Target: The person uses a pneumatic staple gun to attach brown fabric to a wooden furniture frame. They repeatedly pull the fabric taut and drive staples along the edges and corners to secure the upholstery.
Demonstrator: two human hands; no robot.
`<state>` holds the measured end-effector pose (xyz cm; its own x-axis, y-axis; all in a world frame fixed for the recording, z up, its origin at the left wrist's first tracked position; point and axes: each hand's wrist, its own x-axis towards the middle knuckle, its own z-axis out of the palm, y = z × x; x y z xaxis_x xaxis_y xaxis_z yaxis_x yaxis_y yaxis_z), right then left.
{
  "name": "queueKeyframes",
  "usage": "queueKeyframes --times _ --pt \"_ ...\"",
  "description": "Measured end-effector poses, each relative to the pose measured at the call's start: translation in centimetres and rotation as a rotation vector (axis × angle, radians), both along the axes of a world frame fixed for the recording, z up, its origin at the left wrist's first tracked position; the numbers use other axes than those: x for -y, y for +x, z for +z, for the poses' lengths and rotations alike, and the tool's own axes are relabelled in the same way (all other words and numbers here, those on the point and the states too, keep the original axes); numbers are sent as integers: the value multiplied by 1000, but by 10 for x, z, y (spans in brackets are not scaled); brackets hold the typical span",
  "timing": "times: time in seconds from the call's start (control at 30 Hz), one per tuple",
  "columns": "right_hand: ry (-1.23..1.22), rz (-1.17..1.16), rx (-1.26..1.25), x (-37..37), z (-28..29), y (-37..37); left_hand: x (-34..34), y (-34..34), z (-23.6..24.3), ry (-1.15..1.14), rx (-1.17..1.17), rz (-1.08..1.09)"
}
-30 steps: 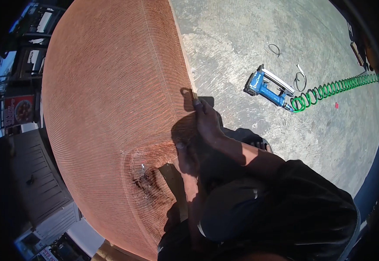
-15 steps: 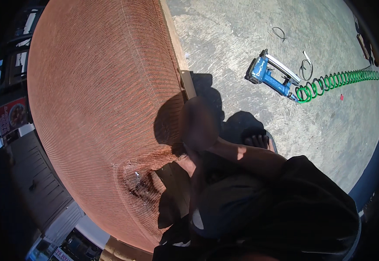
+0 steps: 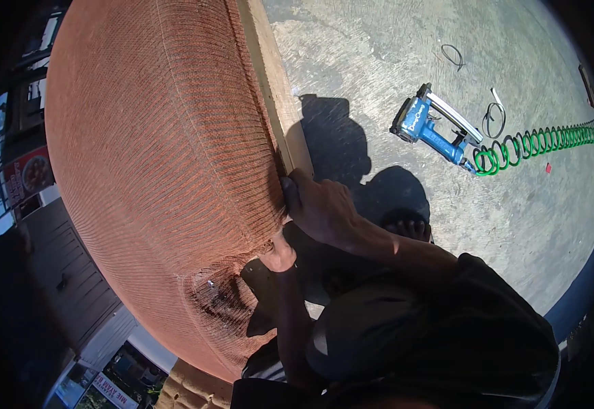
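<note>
Rust-brown ribbed upholstery fabric, at left, is stretched mostly smooth; its near corner is left puckered, the wooden rail exposed. It is pinched by the left hand; the curled right hand's hold cannot be told. Concrete floor is left open rightward, toward a blue staple gun.
</note>
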<state>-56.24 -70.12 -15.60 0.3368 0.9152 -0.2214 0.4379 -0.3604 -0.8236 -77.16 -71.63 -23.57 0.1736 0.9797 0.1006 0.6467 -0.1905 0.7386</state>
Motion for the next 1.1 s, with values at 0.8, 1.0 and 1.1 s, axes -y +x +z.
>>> queueKeyframes --times 0.8,1.0,1.1 --pt "197 -504 -861 -43 -8 12 6 19 -39 240 -147 51" --pt "198 -424 -754 -67 -29 -7 7 -3 -26 209 -237 59" --pt "207 -500 -772 -71 -27 1 11 -8 -27 165 -377 -45"
